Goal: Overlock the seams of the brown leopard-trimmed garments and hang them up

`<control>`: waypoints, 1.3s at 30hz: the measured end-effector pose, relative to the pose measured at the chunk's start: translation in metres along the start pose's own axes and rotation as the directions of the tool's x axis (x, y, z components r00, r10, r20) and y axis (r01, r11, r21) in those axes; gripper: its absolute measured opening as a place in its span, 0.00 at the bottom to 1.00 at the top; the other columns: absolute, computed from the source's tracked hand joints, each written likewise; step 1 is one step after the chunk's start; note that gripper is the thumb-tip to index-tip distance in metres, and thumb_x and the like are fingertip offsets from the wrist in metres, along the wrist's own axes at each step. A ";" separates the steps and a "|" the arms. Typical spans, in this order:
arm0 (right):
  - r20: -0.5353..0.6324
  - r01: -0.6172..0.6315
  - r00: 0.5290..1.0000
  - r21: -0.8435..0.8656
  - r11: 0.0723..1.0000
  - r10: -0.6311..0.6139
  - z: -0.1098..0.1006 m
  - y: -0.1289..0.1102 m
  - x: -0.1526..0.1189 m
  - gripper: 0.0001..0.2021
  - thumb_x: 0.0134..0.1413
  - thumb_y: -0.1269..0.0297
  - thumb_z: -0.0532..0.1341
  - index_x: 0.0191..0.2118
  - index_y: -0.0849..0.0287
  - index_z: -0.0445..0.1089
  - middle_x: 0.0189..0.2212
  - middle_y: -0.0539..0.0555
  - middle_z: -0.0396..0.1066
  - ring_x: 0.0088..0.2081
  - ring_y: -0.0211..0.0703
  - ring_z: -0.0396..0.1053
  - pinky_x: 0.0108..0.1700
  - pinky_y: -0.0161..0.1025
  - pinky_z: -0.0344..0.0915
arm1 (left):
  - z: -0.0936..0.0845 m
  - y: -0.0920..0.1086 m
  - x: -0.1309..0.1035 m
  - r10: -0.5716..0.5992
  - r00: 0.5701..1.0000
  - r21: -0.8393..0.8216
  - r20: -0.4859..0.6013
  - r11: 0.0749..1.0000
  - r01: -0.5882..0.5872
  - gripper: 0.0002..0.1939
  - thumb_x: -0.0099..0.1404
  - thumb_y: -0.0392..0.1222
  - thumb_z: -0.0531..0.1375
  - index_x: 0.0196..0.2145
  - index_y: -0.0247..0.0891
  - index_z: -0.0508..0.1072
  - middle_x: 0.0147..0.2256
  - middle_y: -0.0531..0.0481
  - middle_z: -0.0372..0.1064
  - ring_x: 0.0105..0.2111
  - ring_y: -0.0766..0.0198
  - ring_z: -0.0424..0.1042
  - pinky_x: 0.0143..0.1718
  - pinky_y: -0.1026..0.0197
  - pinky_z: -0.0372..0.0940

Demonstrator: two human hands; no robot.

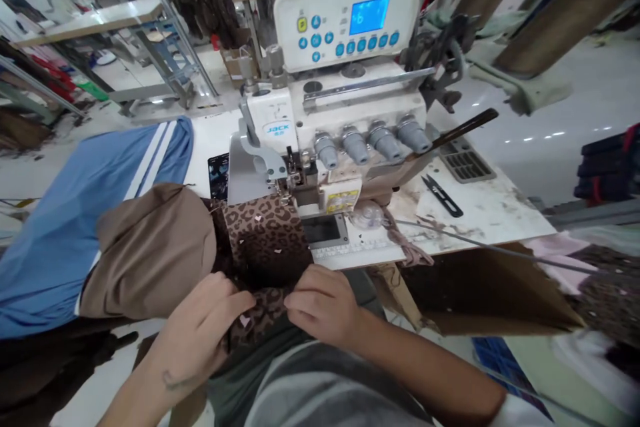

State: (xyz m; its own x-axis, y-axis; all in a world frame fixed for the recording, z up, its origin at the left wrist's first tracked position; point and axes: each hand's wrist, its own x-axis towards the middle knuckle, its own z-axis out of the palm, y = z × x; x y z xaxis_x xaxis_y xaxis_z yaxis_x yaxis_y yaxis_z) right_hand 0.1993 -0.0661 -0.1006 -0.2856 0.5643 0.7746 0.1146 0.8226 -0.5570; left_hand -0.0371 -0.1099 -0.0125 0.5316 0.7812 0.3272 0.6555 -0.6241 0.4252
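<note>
Leopard-print fabric with small pale hearts runs from under the presser foot of a white overlock sewing machine down over the table's front edge. My left hand grips the fabric's near part at its left side, fingers curled. On the right side, my right hand pinches the edge of the same fabric, its thumb and fingers closed. A gap of leopard print shows between the two hands. Plain brown fabric lies bunched left of the print, close to my left hand.
Blue fabric with white stripes covers the table's left side. A phone lies beside the machine. Thread snips and a grey tray sit on the right. A thin rod crosses the right front edge.
</note>
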 end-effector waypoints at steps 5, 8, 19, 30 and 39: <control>0.192 -0.218 0.965 0.206 0.954 0.179 -0.009 -0.014 0.011 0.02 0.66 0.66 0.68 0.40 0.57 0.76 0.35 0.53 0.76 0.35 0.40 0.72 0.40 0.37 0.70 | -0.006 0.002 -0.003 0.357 0.930 0.137 -0.090 0.929 -0.343 0.07 0.65 0.24 0.65 0.41 0.28 0.78 0.29 0.46 0.73 0.30 0.61 0.68 0.31 0.55 0.65; 0.343 -0.510 0.854 0.394 0.765 0.392 -0.015 -0.022 0.024 0.13 0.65 0.53 0.70 0.39 0.58 0.78 0.35 0.53 0.74 0.35 0.39 0.72 0.37 0.35 0.70 | -0.009 0.006 0.003 0.391 0.917 0.173 -0.082 0.911 -0.373 0.04 0.66 0.25 0.65 0.38 0.28 0.78 0.29 0.45 0.74 0.30 0.60 0.69 0.30 0.55 0.66; 0.503 -0.526 0.794 0.287 0.801 0.341 -0.009 -0.026 0.040 0.06 0.69 0.66 0.66 0.38 0.58 0.73 0.36 0.51 0.73 0.39 0.40 0.69 0.44 0.38 0.65 | 0.000 -0.006 -0.014 0.294 0.952 0.133 -0.088 0.950 -0.281 0.06 0.69 0.28 0.62 0.43 0.29 0.77 0.32 0.42 0.74 0.32 0.58 0.69 0.31 0.54 0.67; 0.439 -0.541 0.814 0.333 0.772 0.382 -0.004 -0.023 0.041 0.04 0.65 0.64 0.70 0.41 0.57 0.77 0.39 0.50 0.74 0.32 0.34 0.67 0.38 0.34 0.65 | -0.001 -0.005 -0.013 0.281 0.954 0.106 -0.103 0.957 -0.271 0.06 0.68 0.27 0.63 0.42 0.27 0.77 0.33 0.41 0.72 0.34 0.58 0.68 0.33 0.53 0.66; 0.432 -0.615 0.773 0.327 0.717 0.465 0.007 -0.025 0.043 0.05 0.60 0.69 0.74 0.38 0.58 0.79 0.36 0.47 0.71 0.29 0.32 0.63 0.34 0.32 0.61 | -0.008 0.001 -0.009 0.324 0.942 0.197 -0.086 0.933 -0.302 0.03 0.68 0.27 0.63 0.39 0.28 0.76 0.31 0.40 0.72 0.33 0.57 0.68 0.32 0.53 0.68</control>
State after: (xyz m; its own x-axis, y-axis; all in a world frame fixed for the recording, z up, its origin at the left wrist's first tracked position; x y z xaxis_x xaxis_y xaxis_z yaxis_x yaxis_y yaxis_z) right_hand 0.1776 -0.0625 -0.0554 -0.5786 0.7882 0.2098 -0.0536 0.2199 -0.9741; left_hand -0.0455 -0.1175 -0.0079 0.6667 0.5351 0.5188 0.5563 -0.8205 0.1314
